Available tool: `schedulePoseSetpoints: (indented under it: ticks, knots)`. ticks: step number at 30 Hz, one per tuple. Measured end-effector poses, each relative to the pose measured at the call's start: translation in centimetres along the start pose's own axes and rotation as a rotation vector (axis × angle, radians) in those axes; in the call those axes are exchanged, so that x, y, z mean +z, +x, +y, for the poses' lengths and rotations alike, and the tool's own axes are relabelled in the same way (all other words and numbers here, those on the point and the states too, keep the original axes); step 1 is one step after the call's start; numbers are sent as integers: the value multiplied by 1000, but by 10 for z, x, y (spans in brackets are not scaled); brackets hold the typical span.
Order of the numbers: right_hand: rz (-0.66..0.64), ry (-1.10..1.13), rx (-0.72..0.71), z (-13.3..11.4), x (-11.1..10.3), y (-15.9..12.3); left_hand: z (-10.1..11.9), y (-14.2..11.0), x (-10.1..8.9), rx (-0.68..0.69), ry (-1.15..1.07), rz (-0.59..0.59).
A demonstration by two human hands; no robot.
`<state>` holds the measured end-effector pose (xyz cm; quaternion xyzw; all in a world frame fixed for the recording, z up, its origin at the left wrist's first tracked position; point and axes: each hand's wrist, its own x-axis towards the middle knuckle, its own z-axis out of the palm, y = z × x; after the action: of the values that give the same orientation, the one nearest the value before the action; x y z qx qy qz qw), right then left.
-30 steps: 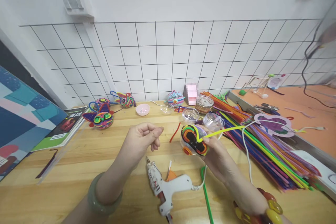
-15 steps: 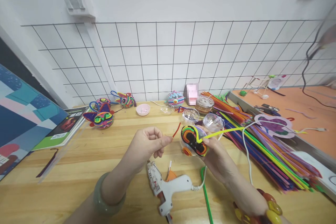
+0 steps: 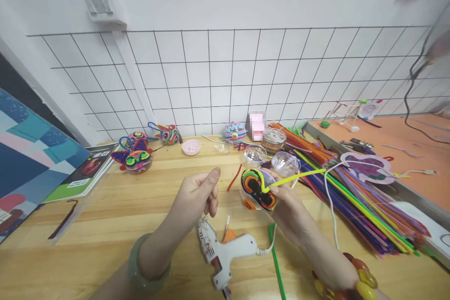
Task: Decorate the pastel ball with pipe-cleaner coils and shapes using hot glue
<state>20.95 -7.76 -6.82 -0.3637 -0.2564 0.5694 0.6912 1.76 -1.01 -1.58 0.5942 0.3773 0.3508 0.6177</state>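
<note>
My right hand (image 3: pixel 290 208) grips a clear plastic ball (image 3: pixel 259 191) partly covered in coiled black, orange, green and yellow pipe cleaners, with an orange round piece on its lower left. Under its thumb, a yellow pipe cleaner (image 3: pixel 302 176) is pinned to the ball, its loose length sticking out to the right. My left hand (image 3: pixel 200 194) hovers left of the ball, apart from it, fingers curled and thumb pressed against them; nothing shows in it. A white hot glue gun (image 3: pixel 230 248) lies below both hands, its nozzle partly behind my left hand.
A short red pipe cleaner (image 3: pixel 234 177) and a bent green one (image 3: pixel 277 262) lie on the table. Clear plastic half-shells (image 3: pixel 255 154) stand behind the ball. Bundled pipe cleaners (image 3: pixel 365 206) fill the right side, crossed by a white cord (image 3: pixel 330 201). Finished fish-like ornaments (image 3: pixel 138 159) sit back left.
My left hand moved right toward the short red pipe cleaner, then drew back slightly with its thumb raised. The ball and my right hand have hardly shifted.
</note>
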Motion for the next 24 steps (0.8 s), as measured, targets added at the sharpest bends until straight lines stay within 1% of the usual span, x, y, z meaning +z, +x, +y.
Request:
schedulePoseSetpoints:
  ticks: [2,5,9,14,16,20,24]
  knots:
    - [-5,-8,-2,1,0,0,1,0,0,13,16,17]
    - [-10,-34,-11,2,-2,1,3,0,1,37,19,-3]
    - [0,-38,-9,2,-2,2,2,0,3,21,-5,-9]
    - [-9,-23,-7,2,-1,2,1,0,5,43,-20,50]
    - [-2,-20,-5,2,-1,2,2,-1,5,32,-29,62]
    - [23,-19,-2,2,-2,2,5,-1,5,16,-1,40]
    - [12,-22,1,1,-1,1,4,0,4,39,59,24]
